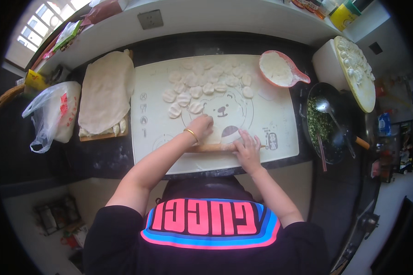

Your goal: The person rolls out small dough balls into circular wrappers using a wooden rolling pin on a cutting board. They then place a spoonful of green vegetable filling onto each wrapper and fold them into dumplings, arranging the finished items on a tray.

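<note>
Rolling pin mid-frame, right hand spread flat across it, presumably for even pressure; left hand hunches over the mat, grip impossible to tell.

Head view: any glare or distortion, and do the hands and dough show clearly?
In the head view, the window glares white at upper left; in that view, the back edge of the dark counter bows and the corners go black; there too, the left hand and right hand stand out, but the pale dough discs partly blend into the mat.
</note>
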Tool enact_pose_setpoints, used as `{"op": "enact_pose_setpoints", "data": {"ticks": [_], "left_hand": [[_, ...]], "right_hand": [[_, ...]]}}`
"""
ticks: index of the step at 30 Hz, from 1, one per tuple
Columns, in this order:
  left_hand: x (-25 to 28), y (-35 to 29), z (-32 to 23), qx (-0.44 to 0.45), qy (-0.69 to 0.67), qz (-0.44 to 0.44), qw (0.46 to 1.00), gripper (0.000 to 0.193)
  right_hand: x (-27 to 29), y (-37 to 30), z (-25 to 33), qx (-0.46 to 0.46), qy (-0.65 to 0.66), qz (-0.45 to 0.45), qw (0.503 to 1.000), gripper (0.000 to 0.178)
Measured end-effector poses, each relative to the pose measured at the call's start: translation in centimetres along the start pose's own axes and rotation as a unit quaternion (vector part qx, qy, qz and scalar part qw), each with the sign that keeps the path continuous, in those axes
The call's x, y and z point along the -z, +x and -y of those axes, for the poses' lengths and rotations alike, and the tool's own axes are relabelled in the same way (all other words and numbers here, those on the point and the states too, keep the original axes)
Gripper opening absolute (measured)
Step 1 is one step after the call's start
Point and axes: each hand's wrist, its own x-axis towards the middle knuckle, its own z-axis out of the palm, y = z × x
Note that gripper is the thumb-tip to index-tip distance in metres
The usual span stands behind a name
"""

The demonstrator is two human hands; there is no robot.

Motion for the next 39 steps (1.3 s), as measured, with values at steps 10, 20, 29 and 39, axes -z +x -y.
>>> {"op": "enact_pose_setpoints", "data": {"ticks": [10,20,29,39], "left_hand": [[-4.1,-10.0,1.0,0.041,0.178,-0.255,0.95,0.06],[-1.8,-8.7,2.6,-0.026,0.227,-0.11,0.967,0.072],[-1.5,-5.2,3.1,-0.097,0.146,-0.152,0.973,0.066],[-0.5,-1.0,3.3,-0.122,0.13,-0.249,0.952,0.06]], "right_hand": [[-0.4,-0.1,1.5,-0.047,-0.015,0.06,0.997,0.057],[1.3,-2.9,3.9,-0.041,0.003,0.136,0.99,0.076],[-1.4,-1.9,2.0,-0.074,-0.061,0.06,0.994,0.057],[-1.1,1.5,0.8,-0.124,-0.034,0.019,0.991,0.056]]}}
